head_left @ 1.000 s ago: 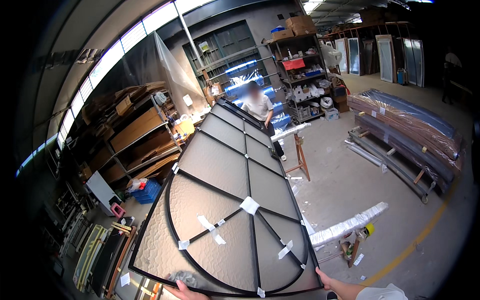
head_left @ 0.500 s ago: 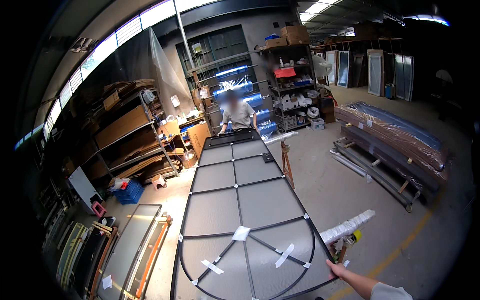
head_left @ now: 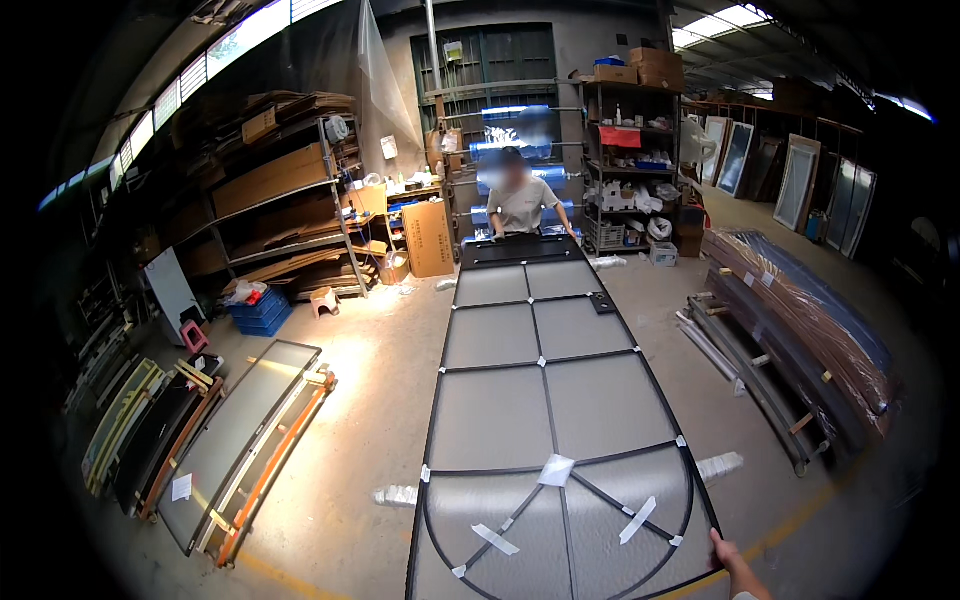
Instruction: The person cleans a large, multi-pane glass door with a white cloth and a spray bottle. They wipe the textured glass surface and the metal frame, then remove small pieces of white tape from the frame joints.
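A long door panel [head_left: 500, 415] with a black frame and grey textured panes stretches away from me. Black bars divide it, with an arched bar at the near end. White tape strips [head_left: 496, 539] and a white patch [head_left: 557, 470] cling to these bars. My right hand [head_left: 727, 551] grips the panel's near right edge, fingers partly hidden at the frame. A black lock plate [head_left: 602, 303] sits on the far right side. My left hand is out of view. At the far end, a person [head_left: 526, 206] has both hands at the panel.
Plastic-wrapped bar ends [head_left: 397, 496] stick out beneath the panel on both sides. Framed panels [head_left: 245, 430] lie on an orange rack at left. A wrapped stack [head_left: 800, 310] stands right. Behind are cardboard shelves [head_left: 270, 190], a blue crate [head_left: 262, 313] and loaded shelving [head_left: 630, 150].
The panel has shifted right over the wrapped bar, whose end now shows at the left and sticks out less at the right. My view has turned left, and my right hand still grips the edge.
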A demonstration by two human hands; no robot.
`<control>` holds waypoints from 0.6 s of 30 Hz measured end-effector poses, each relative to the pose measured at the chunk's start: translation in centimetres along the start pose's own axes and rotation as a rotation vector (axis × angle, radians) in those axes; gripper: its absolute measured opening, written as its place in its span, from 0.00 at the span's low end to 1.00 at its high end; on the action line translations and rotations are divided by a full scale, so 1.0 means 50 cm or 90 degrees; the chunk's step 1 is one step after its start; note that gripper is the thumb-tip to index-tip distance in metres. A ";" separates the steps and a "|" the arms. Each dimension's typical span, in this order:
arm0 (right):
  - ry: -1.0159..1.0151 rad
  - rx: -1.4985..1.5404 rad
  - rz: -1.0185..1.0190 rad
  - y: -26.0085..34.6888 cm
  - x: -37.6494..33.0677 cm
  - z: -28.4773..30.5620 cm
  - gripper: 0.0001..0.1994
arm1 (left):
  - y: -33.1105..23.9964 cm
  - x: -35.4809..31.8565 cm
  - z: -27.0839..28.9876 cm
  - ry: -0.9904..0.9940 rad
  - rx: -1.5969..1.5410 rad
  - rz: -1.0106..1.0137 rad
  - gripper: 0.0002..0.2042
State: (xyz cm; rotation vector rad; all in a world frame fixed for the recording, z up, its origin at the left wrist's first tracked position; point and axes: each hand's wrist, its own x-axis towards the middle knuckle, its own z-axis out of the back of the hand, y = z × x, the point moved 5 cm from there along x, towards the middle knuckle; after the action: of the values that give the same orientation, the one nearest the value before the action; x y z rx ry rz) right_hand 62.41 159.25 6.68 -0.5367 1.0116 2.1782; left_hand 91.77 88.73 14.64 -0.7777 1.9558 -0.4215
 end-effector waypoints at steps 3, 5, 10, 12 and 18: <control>-0.063 -0.123 0.018 0.018 -0.036 -0.016 0.51 | 0.056 -0.025 0.036 0.006 -0.026 0.026 0.38; -0.027 -0.126 -0.022 -0.006 -0.026 -0.002 0.55 | 0.092 -0.031 0.059 0.016 -0.040 0.040 0.39; 0.038 -0.091 -0.029 -0.008 -0.029 -0.033 0.55 | 0.124 -0.029 0.128 -0.109 -0.033 -0.022 0.44; 0.037 -0.051 -0.023 -0.070 0.042 -0.011 0.57 | 0.140 -0.047 0.105 -0.205 0.012 -0.027 0.47; -0.007 -0.128 0.055 0.038 -0.074 -0.048 0.60 | 0.136 0.019 0.310 -0.239 0.446 -0.206 0.45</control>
State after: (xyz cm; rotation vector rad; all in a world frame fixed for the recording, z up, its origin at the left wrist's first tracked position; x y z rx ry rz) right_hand 63.82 155.00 8.41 -0.5810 0.8284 2.3720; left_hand 102.64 93.51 2.57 -0.6437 1.2052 -1.0093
